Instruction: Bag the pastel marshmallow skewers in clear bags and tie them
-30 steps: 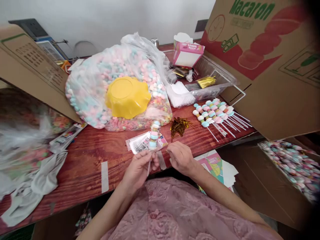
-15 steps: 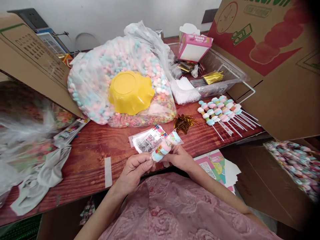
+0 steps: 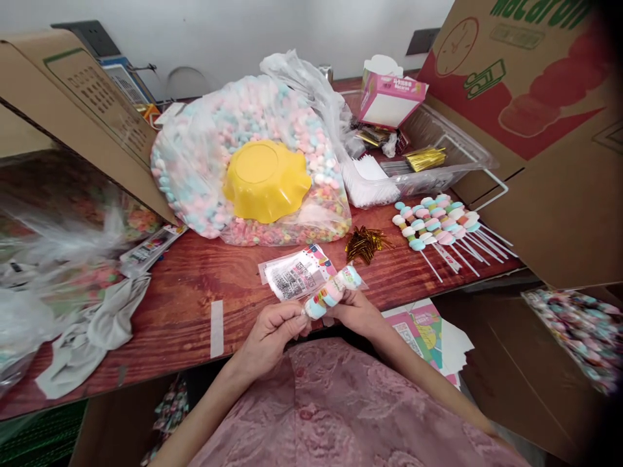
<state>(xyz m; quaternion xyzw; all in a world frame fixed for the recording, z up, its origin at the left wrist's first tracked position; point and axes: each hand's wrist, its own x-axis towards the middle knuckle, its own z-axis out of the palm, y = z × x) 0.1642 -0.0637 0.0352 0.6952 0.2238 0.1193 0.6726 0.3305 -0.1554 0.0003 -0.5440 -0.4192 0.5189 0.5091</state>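
Observation:
A marshmallow skewer (image 3: 331, 293) in a clear wrapper, pink, white and pale blue, is held slantwise at the table's front edge. My left hand (image 3: 277, 332) pinches its lower end, thumb on top. Behind and beside its upper part, my right hand (image 3: 359, 312) has its fingers curled against it; the wrapper hides some fingertips. Just beyond lies a stack of printed clear bags (image 3: 298, 274). Gold twist ties (image 3: 366, 245) form a loose pile to the right of the bags. Farther right, several unwrapped marshmallow skewers (image 3: 433, 224) lie in a heap with their white sticks pointing right.
A large bag of marshmallows (image 3: 195, 155) fills the back, with a yellow bowl (image 3: 267, 181) upside down on it. A clear plastic tray (image 3: 460, 170) holds sticks and ties. Cartons (image 3: 555, 188) flank the table. A grey-white cloth (image 3: 95, 350) lies left; printed cards (image 3: 423, 331) sit lower right.
The whole view has shifted slightly, so everything appears a little farther right. Both hands keep their hold on the wrapped marshmallow skewer, with hardly any change in pose.

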